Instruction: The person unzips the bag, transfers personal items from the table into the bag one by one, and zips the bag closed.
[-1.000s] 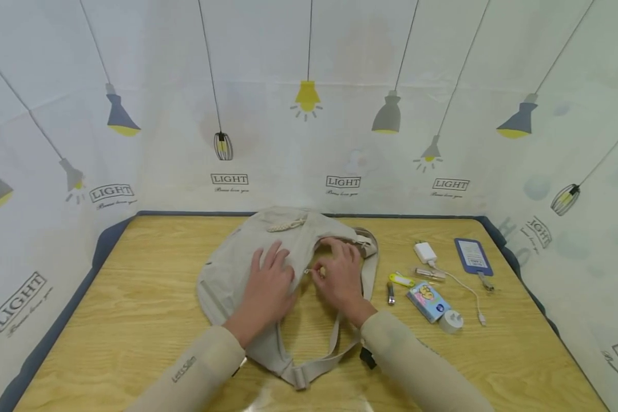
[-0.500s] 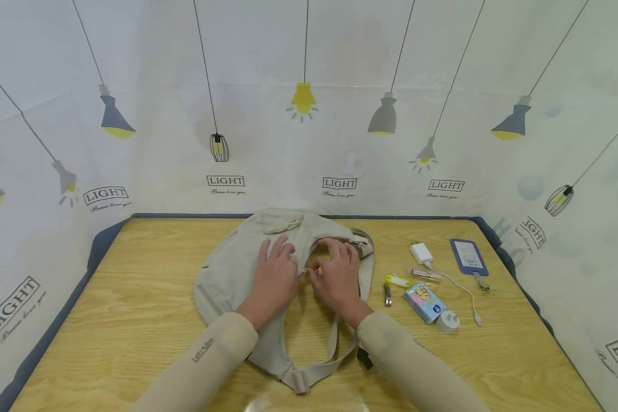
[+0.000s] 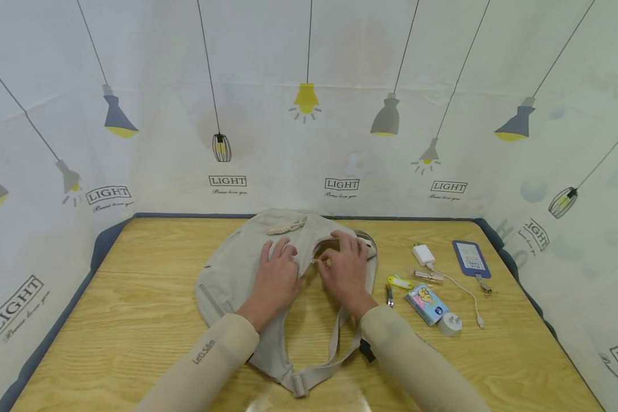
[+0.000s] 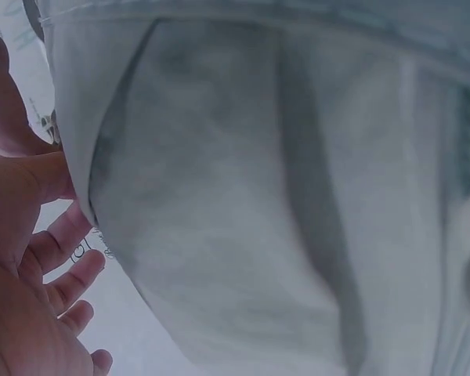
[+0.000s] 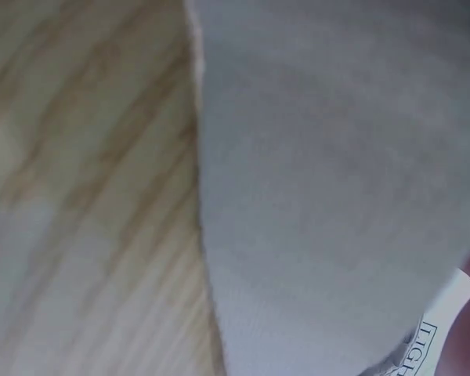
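A beige backpack [image 3: 237,274] lies on the wooden table, its straps toward the person. My left hand [image 3: 275,281] lies over its near-right part; in the left wrist view the thumb and a finger [image 4: 51,176] pinch the fabric edge, while the other fingers stay loose. Just right of it, my right hand [image 3: 346,272] pinches a small zipper pull [image 3: 314,261] at the edge of the bag. A dark gap [image 3: 327,246] shows above that hand. Bag cloth [image 5: 321,188] hides most of the right hand in its wrist view.
To the right lie a white charger [image 3: 423,254] with cable, a blue card holder [image 3: 471,258], a clear tube [image 3: 427,276], a yellow tag [image 3: 400,282], a nail clipper [image 3: 389,296], a blue cartoon box [image 3: 426,304] and a white plug adapter [image 3: 450,324]. A printed curtain surrounds the table.
My right hand has moved slightly away from the person and right with the zipper pull, and the dark gap shows more. Earlier, the left hand shifted right and forward along the bag.
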A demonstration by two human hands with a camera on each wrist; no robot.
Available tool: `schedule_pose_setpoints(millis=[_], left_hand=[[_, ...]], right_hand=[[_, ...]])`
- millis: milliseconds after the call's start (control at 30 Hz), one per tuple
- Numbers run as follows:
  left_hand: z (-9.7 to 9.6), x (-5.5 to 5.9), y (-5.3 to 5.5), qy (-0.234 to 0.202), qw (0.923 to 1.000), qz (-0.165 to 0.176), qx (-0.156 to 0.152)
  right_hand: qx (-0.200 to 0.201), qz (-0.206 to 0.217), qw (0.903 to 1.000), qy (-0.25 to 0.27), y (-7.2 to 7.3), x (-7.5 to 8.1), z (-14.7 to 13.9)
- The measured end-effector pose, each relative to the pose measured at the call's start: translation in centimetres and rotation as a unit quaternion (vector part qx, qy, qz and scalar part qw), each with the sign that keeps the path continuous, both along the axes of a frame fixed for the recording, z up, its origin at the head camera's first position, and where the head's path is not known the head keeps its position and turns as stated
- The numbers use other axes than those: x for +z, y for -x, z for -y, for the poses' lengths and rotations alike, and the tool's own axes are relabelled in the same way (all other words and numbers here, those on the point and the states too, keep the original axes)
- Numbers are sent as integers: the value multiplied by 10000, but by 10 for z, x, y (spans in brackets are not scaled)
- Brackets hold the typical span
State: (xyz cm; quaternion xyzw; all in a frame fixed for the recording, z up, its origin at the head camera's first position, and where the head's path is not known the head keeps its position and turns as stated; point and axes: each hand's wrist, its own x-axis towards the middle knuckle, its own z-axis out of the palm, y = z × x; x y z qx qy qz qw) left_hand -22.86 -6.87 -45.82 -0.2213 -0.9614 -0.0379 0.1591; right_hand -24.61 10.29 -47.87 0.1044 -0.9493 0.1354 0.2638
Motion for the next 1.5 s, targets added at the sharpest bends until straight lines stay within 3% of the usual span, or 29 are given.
schedule_pose_setpoints(millis=[233, 467, 600, 733, 967, 1300, 1500], left_hand=[[-3, 2, 0, 94, 10000, 6, 31], [-7, 4, 5, 182, 9992, 283, 207], [-10, 4, 10, 92, 9993, 200, 287], [-15, 6, 18, 87, 9995, 68, 300], [-24, 7, 30, 235, 9977, 416, 487], [-26, 8, 31, 97, 9976, 467, 501], [-25, 6, 32, -131, 9989, 292, 355]], right_hand=[[-172, -51, 9998, 18, 5, 1, -4], [44, -271, 9996, 32, 4, 3, -4], [57, -294, 9996, 19, 4, 5, -2], [36, -188, 9998, 8, 4, 5, 0], [-138, 193, 9990, -391, 5, 4, 2], [-315, 6, 9990, -317, 10, 6, -4], [-393, -162, 9990, -104, 15, 7, -14]])
